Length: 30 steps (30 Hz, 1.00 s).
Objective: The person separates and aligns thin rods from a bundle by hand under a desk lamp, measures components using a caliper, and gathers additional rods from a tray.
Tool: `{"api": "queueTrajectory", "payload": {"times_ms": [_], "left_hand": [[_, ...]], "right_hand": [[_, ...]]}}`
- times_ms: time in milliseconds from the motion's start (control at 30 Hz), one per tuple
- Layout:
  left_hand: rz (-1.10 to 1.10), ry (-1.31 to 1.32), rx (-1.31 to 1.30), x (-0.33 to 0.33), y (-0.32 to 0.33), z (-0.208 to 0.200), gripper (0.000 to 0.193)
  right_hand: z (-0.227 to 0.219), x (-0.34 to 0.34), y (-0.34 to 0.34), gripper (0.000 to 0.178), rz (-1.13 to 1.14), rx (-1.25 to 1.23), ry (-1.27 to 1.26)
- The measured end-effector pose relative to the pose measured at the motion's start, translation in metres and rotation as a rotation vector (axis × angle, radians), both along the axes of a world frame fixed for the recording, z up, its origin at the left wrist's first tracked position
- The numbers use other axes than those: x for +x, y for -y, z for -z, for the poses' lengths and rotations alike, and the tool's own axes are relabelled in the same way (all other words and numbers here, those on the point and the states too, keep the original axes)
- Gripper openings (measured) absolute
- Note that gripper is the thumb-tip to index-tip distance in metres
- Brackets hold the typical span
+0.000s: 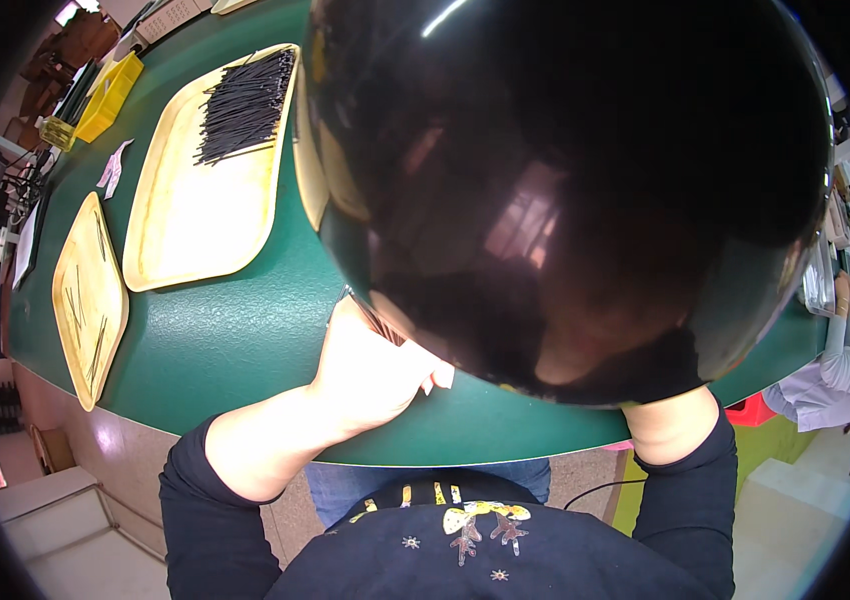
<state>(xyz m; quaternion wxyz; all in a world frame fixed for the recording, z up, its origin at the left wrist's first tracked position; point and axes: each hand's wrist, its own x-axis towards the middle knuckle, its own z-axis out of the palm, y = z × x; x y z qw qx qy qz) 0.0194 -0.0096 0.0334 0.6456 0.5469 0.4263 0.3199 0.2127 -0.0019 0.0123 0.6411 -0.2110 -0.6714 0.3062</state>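
Bare and partly curled, the left hand [370,365] is above the near edge of the smooth green tabletop [225,350], with its fingers turned to the right; I cannot tell how far they open, or whether they hold something. At its upper side shows a narrow brown strip [385,328], too small to name. The right hand is hidden behind a large, round, glossy black shell [565,200]; only the bare right wrist [678,428] comes out below it, at the near edge, so its grip I also cannot tell. The shell covers the view of much of the middle and right part of the tabletop. I judge it stiff and slippery to touch; its rim looks a better hold than its shiny face.

Toward the far edge, left of the shell, a shallow pale yellow tray with rounded corners [195,220] bears a pile of thin, straight black sticks [245,105]. Each stick is probably very light and may bend, so it seems best to take it with fingertips at one free end. Nearer the left edge, a smaller pale yellow tray [85,265] carries a few thin dark sticks [98,350], lying apart, which look easier to pinch singly.
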Motion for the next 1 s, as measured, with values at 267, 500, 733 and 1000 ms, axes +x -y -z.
{"api": "queueTrajectory", "payload": {"times_ms": [267, 500, 733, 1000], "left_hand": [[-0.005, 0.09, -0.073, 0.0, -0.001, 0.003, 0.017], [0.052, 0.084, -0.036, 0.0, -0.003, 0.0, 0.017], [-0.026, 0.189, -0.288, 0.004, -0.002, -0.009, 0.018], [0.109, 0.232, -0.231, 0.007, -0.006, -0.019, 0.024]], "right_hand": [[-0.004, 0.002, 0.006, 0.061, -0.116, -0.39, 0.02], [-0.026, 0.026, -0.009, 0.052, -0.418, -0.292, 0.362], [-0.025, 0.056, 0.004, 0.051, -0.385, -0.359, 0.351], [-0.024, 0.034, 0.001, 0.051, -0.348, -0.435, 0.335]]}}
